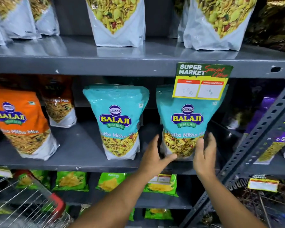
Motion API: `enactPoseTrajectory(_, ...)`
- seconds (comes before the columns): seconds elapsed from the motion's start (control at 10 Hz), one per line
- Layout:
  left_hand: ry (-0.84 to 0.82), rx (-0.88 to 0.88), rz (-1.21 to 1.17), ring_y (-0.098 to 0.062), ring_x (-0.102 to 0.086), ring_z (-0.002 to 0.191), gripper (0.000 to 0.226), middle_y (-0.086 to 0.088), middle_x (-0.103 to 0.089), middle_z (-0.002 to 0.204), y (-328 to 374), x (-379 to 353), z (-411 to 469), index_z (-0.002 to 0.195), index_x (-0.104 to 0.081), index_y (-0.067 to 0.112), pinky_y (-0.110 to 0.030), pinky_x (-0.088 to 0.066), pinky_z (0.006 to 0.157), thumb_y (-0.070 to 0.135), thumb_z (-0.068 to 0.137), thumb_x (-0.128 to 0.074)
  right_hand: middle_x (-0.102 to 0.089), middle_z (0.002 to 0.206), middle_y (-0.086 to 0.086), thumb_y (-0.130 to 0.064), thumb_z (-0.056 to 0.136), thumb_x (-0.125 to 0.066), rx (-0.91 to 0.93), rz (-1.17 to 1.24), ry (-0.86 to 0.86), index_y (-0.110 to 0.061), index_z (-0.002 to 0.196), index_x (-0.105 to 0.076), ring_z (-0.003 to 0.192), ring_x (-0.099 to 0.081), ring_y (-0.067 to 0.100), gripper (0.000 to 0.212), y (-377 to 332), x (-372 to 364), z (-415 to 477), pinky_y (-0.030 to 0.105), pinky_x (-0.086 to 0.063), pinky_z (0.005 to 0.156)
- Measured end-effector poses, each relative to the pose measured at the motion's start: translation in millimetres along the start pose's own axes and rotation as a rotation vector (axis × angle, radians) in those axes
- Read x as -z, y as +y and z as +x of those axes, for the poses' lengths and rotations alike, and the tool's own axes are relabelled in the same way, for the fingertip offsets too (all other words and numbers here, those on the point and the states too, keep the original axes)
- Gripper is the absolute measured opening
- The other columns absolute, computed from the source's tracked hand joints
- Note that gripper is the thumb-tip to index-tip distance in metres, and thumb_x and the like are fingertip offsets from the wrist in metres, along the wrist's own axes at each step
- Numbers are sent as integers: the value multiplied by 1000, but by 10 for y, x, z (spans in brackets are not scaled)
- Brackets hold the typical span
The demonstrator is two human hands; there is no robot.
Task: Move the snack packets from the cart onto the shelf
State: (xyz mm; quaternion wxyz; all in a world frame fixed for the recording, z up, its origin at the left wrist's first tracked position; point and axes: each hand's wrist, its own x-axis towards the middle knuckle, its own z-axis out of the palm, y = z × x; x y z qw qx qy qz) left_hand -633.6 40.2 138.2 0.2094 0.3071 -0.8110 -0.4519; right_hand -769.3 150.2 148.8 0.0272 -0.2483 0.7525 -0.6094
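Observation:
A teal Balaji snack packet (184, 122) stands upright on the middle grey shelf (82, 155), right of centre. My left hand (155, 155) cups its lower left side, thumb under the bottom edge. On the packet's lower right corner my right hand (204, 155) presses with fingers wrapped round the side. A second teal packet (117, 119) stands alone just to the left. The wire cart (23, 204) with a red corner sits at the bottom left; its contents are hard to make out.
An orange packet (18, 122) leans at the far left of the same shelf. White mix packets (117, 22) fill the shelf above. A price card (202, 81) hangs over the held packet's top. A slotted metal upright (260, 139) slants at right. Green packets (71, 181) lie below.

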Motion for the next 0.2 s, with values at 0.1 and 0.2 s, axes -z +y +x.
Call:
enactPoseTrajectory(0.1, 171, -397, 358, -19, -29, 142, 69, 2, -35, 151, -242, 489, -567, 144, -34, 15, -47, -34, 113, 49, 88, -56, -53, 130, 14, -45, 84, -53, 319, -92, -26, -9, 128, -48, 123, -49, 31, 57, -108, 57, -322, 46, -39, 106)
enactPoseTrajectory(0.2, 394, -720, 543, -27, -28, 141, 58, -10, -43, 146, -185, 1011, -841, 138, -38, 11, -56, -34, 110, 41, 91, -54, -60, 116, -3, -39, 86, -58, 507, -6, 44, -21, 113, -59, 109, -58, 24, 32, -397, 148, -500, 34, -47, 96)
